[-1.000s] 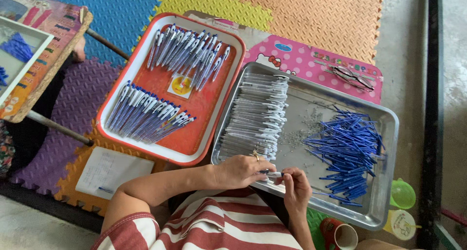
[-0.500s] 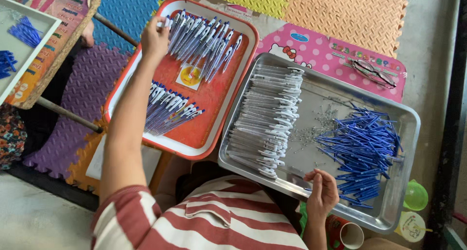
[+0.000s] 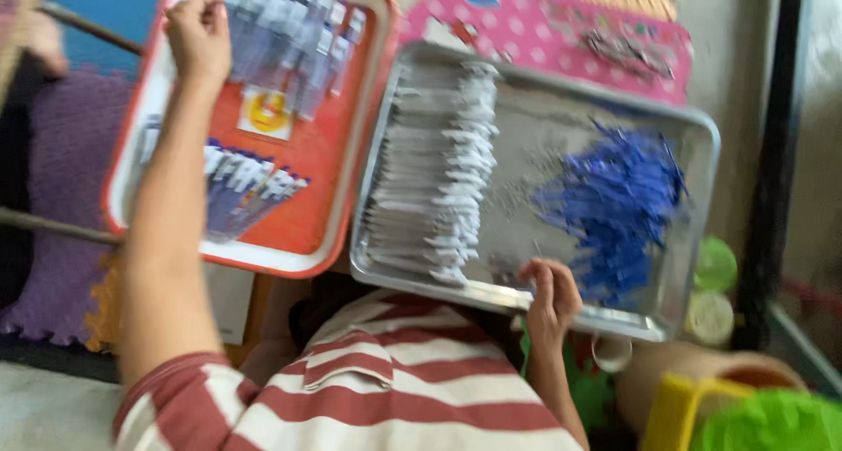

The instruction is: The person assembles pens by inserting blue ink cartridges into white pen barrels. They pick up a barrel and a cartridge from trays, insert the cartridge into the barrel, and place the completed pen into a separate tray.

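Left hand [image 3: 198, 37]: arm stretched out, fingers curled loosely at the far corner of the orange tray [image 3: 355, 135], over the upper row of assembled pens [image 3: 285, 43]; blur hides whether a pen is pinched.

Right hand [image 3: 551, 297]: close to the body, fingers bent on the near rim of the metal tray [image 3: 706, 144]; no part seen in its grip.

Just beyond the right hand: heap of blue pen parts [image 3: 618, 201].

Between the two hands: stack of pale pen barrels [image 3: 438, 170].

Below the left forearm: second row of pens [image 3: 246, 192].

Handling note, as judgement: a pen laid here sits best parallel with its row, tips aligned, neighbours undisturbed.
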